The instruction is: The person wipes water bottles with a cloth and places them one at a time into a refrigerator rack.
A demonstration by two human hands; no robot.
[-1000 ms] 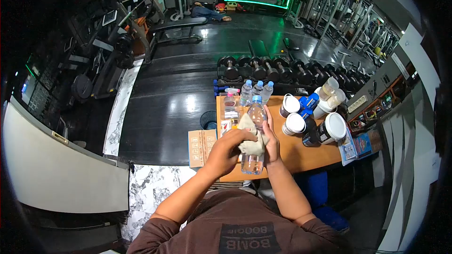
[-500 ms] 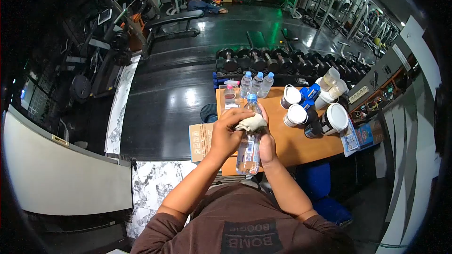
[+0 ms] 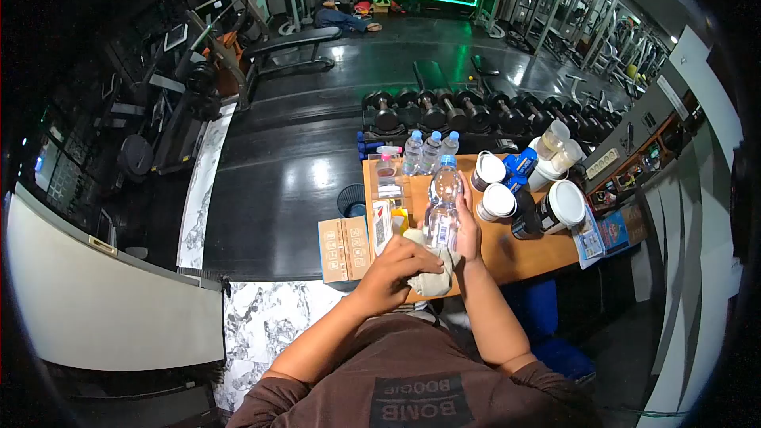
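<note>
A clear plastic water bottle [image 3: 444,204] with a blue cap is held tilted in front of me, above the wooden table. Along its right side my right hand [image 3: 468,231] wraps round it. My left hand [image 3: 403,268] grips a pale cloth [image 3: 431,282] and presses it against the bottle's lower end, so the base is hidden. Behind the held bottle, three more water bottles [image 3: 431,150] with blue caps stand at the table's far edge. To their left is a clear bottle with a pink top [image 3: 386,163].
White-lidded tubs [image 3: 566,203] and blue containers [image 3: 519,163] crowd the right of the wooden table [image 3: 507,252]. A cardboard box [image 3: 344,250] sits at its left, near a dark basket [image 3: 351,200]. Behind runs a dumbbell rack [image 3: 476,113]. A person [image 3: 345,19] lies on the floor far back.
My left hand and the cloth have slid from the bottle's upper part down to its base. The bottle has shifted slightly right, uncovering items on the table's left side.
</note>
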